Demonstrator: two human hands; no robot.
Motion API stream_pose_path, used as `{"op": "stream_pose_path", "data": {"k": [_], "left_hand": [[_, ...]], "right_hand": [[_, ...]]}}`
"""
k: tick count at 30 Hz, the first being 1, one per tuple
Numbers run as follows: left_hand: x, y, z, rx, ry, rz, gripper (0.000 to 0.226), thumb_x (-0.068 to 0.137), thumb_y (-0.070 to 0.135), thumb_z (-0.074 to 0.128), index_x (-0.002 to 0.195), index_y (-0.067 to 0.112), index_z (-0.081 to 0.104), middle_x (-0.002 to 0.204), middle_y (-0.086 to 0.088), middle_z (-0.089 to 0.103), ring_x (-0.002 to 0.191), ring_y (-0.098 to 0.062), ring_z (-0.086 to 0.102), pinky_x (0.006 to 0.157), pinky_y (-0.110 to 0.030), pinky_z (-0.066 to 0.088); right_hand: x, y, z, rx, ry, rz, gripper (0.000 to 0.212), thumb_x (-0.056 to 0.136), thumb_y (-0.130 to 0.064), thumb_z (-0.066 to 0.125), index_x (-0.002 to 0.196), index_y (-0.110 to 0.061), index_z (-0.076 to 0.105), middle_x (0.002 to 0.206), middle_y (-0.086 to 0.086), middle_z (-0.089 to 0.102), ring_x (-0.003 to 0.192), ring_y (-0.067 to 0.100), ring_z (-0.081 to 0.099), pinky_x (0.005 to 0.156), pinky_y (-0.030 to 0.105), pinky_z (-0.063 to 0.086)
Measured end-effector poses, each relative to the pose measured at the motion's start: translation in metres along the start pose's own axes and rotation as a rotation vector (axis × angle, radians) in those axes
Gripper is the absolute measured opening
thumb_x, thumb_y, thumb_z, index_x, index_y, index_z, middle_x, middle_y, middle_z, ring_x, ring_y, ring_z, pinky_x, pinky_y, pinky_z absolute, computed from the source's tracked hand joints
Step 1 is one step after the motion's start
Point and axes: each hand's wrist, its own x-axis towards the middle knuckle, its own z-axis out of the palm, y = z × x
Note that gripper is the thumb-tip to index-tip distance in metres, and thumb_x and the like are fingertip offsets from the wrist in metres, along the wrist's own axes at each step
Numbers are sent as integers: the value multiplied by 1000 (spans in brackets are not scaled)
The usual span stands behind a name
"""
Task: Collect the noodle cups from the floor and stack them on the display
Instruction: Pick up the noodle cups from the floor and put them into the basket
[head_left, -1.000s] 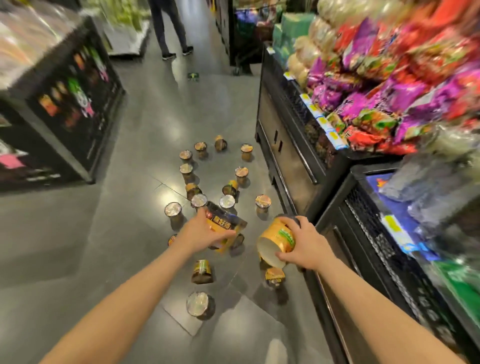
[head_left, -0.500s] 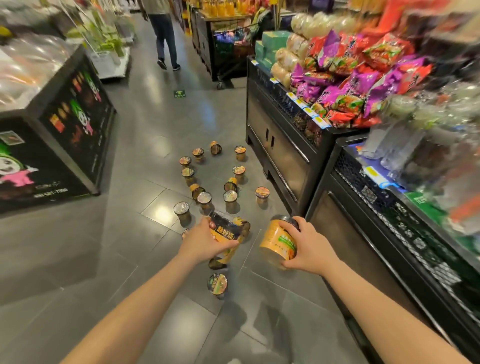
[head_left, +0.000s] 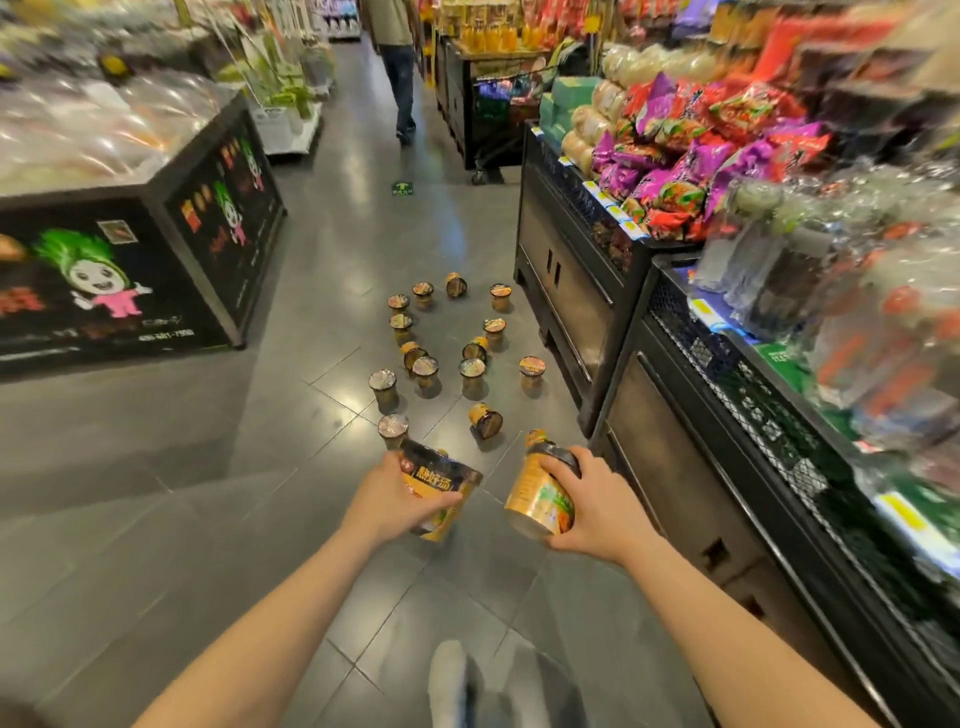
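Left hand (head_left: 387, 499) grip curled round black-lidded cup (head_left: 439, 486), lid writing blurred; right hand (head_left: 592, 506) grip clasps orange cup (head_left: 540, 499).

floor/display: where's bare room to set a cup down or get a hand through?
Bare floor left of the cup cluster, up to the black cartoon stand; also the tiles below both hands. Crowded: the cluster beside the black cabinets, and the display top, heaped with packets.

**Little readable print in the aisle**

The noodle cup (head_left: 439, 486) in the left hand (head_left: 387, 501) carries large yellow Chinese characters, too blurred to read. The black display stand (head_left: 156, 270) shows a partly legible phone number beginning "400". Shelf price tags (head_left: 605, 200) are illegible.
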Motion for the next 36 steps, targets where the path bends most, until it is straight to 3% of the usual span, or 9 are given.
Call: {"op": "stream_pose_path", "data": {"k": [4, 9, 13, 18, 28, 36], "left_hand": [[-55, -9, 13, 63, -49, -61, 95, 54, 81, 71, 123, 26, 37, 107, 6, 60, 98, -16, 61, 85, -34, 55], [-101, -13, 31, 85, -56, -66, 90, 57, 75, 75, 122, 25, 39, 108, 5, 58, 100, -20, 62, 85, -38, 54], [-146, -18, 42, 93, -121, -29, 98, 50, 82, 70, 124, 27, 37, 111, 6, 60, 101, -18, 62, 86, -39, 55], [-210, -46, 41, 120, -161, 24, 106, 48, 83, 71, 130, 25, 35, 116, 5, 57, 105, -19, 61, 87, -39, 55], [-364, -138, 17, 70, -244, 80, 105, 38, 88, 70, 120, 34, 33, 110, 8, 58, 96, -18, 65, 77, -39, 60], [-456, -154, 14, 134, -277, 128, 100, 44, 84, 72, 120, 30, 36, 107, 10, 57, 92, -15, 65, 78, -34, 59]], "right_hand": [[-52, -8, 20, 34, -9, 5, 104, 60, -71, 62, 148, -39, 18, 148, 5, 26, 129, 26, 38, 102, 41, 41], [-112, -23, 36, 40, 5, 27, 101, 60, -67, 64, 146, -41, 19, 143, 5, 30, 122, 27, 42, 93, 37, 42], [-161, -48, 51, 43, -42, 37, 100, 62, -66, 63, 147, -39, 19, 146, 3, 26, 126, 25, 38, 97, 36, 39], [-224, -93, 71, 46, -36, 90, 100, 62, -68, 61, 147, -40, 17, 147, 2, 25, 126, 23, 37, 99, 36, 39], [-377, -219, 115, 33, -3, 197, 102, 64, -67, 64, 150, -38, 16, 149, 2, 22, 129, 23, 35, 99, 34, 36], [-476, -267, 120, 54, -3, 242, 102, 62, -64, 65, 149, -39, 19, 148, 2, 24, 127, 23, 37, 99, 36, 38]]}}
